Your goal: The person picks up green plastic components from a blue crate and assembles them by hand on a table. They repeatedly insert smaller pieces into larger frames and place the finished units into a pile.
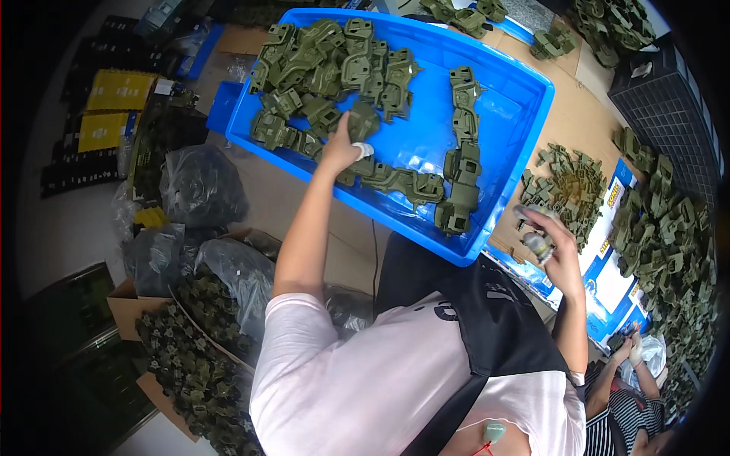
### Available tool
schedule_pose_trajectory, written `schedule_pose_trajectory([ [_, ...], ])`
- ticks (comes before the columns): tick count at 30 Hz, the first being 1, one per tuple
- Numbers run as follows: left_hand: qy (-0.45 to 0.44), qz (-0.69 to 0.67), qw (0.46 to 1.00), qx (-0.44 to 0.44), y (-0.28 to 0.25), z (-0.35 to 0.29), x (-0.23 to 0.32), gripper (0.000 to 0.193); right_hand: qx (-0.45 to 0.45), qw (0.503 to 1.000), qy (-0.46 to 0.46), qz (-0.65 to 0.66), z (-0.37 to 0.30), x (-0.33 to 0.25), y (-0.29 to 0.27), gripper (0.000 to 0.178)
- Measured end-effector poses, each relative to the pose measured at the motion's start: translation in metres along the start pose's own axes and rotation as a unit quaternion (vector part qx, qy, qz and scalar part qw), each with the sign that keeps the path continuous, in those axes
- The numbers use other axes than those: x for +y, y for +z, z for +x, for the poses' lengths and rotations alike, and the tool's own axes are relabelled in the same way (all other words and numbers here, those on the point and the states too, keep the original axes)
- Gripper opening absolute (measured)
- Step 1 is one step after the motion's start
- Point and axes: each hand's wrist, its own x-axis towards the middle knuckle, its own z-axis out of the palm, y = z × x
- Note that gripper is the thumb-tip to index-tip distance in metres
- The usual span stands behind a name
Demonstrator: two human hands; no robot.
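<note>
My left hand (342,150), with a pale finger cover, reaches into the large blue plastic tray (525,144). Its fingers close on an olive-green moulded plastic part (364,120), slightly blurred. More parts of that colour (312,57) are heaped at the tray's far left. Others form a row (411,185) along the near side, and a column (464,121) stands toward the right. Outside the tray's right edge is my right hand (559,247), wearing greyish finger covers, its curled fingers apart. Beside it lies a pile of small green plastic pieces (570,186).
Many larger green parts (665,235) cover the bench at right, near a dark grid-sided crate (661,99). Another person's hands (627,351) work at lower right. An open carton of dark green parts (190,349) and grey plastic bags (199,186) stand at left.
</note>
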Motion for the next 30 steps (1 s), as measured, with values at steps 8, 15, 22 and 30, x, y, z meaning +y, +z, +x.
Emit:
schedule_pose_trajectory([
  [8,0.07,-0.558,0.819,-0.113,-0.068,-0.089,0.133,0.091,0.067,0.987,-0.089,0.112,0.022,-0.029,0.018,0.048],
  [15,0.286,-0.364,0.878,-0.12,0.081,-0.2,0.229,0.095,0.141,0.955,-0.053,0.256,-0.051,0.029,0.049,0.091],
  [22,0.095,-0.495,0.739,-0.447,0.107,-0.168,0.242,0.076,0.272,0.918,0.134,0.254,-0.14,0.131,0.014,0.083],
  [30,-0.074,-0.58,0.661,-0.47,0.14,-0.157,0.241,0.059,0.353,0.915,0.089,-0.175,-0.132,0.213,0.013,0.027],
])
